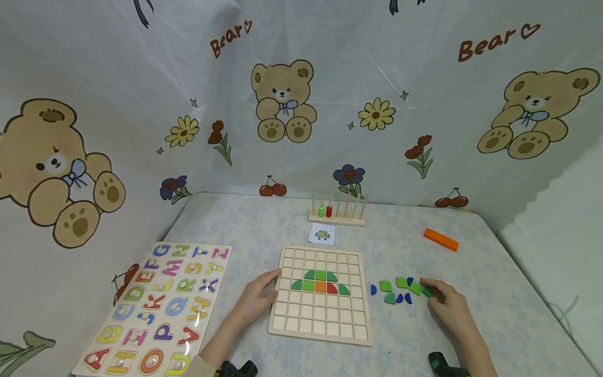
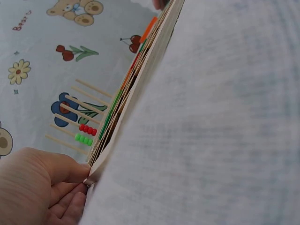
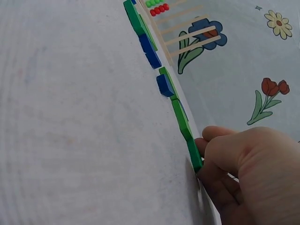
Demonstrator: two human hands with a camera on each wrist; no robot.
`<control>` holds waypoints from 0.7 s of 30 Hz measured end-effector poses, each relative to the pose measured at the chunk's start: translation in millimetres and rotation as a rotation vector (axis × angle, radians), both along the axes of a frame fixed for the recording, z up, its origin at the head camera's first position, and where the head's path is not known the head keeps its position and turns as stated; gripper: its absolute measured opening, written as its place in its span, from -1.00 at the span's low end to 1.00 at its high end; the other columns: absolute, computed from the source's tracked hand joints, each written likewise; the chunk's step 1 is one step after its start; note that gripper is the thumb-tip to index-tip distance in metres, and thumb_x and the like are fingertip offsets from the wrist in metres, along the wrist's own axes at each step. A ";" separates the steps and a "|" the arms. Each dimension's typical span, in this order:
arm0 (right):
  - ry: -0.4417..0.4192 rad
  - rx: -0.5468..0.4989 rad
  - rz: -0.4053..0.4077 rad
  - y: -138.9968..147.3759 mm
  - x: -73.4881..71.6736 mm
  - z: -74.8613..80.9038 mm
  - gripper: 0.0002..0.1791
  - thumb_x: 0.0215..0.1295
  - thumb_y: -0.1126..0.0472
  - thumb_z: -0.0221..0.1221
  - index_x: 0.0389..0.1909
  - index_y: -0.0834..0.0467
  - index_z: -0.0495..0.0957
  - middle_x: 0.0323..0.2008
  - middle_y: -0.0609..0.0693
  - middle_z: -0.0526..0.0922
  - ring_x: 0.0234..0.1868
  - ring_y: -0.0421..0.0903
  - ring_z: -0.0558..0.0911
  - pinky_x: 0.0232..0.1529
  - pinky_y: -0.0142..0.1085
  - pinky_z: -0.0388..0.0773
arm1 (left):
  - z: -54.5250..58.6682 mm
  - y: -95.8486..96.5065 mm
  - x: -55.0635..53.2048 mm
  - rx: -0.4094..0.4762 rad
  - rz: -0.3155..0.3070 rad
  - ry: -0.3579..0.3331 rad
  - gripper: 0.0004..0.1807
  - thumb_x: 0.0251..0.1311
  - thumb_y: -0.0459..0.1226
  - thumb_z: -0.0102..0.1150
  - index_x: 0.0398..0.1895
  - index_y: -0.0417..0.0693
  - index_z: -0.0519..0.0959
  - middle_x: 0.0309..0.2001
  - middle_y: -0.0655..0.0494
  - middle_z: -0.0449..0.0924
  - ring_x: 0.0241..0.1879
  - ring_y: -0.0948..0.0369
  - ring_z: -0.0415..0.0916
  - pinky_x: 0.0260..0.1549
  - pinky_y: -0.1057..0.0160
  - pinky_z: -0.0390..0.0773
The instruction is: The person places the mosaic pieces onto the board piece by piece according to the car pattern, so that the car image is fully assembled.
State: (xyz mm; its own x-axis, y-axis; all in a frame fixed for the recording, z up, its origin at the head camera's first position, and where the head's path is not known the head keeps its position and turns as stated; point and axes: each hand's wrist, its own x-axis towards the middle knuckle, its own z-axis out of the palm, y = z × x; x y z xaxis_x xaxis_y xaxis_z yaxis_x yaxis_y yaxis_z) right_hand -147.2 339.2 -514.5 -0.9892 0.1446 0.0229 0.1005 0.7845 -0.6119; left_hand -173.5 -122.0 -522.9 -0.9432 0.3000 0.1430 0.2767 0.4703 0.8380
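My left hand (image 1: 256, 297) pinches the left edge of a wooden grid board (image 1: 320, 330), thumb on top, as the left wrist view shows. In the board's squares lie dark green quarter-round pieces (image 1: 296, 285), light green squares (image 1: 308, 285), an orange square (image 1: 320, 287) and a red quarter-round piece (image 1: 332, 288). To the right, my right hand (image 1: 452, 309) pinches a dark green piece (image 3: 194, 154) at the table surface; my fingers partly cover it. Beside it lie loose light green squares (image 1: 386, 286), blue half-rounds (image 1: 408, 298) and another dark green piece (image 1: 390, 298).
Behind the board lies a pattern card (image 1: 322, 234), then a wooden peg rack (image 1: 336, 220) with green and red beads. An orange bar (image 1: 440, 240) rests at the back right. An alphabet puzzle board (image 1: 155, 309) fills the left side. Black devices sit near both wrists.
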 end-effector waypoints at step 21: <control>0.127 0.043 0.015 2.3 -0.9 -7.3 -0.60 0.23 0.26 0.21 0.07 0.30 0.49 0.03 0.25 0.52 0.05 0.20 0.47 0.01 0.08 0.47 | -1.7 -0.4 -0.7 0.002 -0.003 0.030 -0.43 0.17 -0.48 0.14 0.30 -0.26 0.34 0.26 -0.18 0.34 0.27 -0.06 0.24 0.22 -0.05 0.26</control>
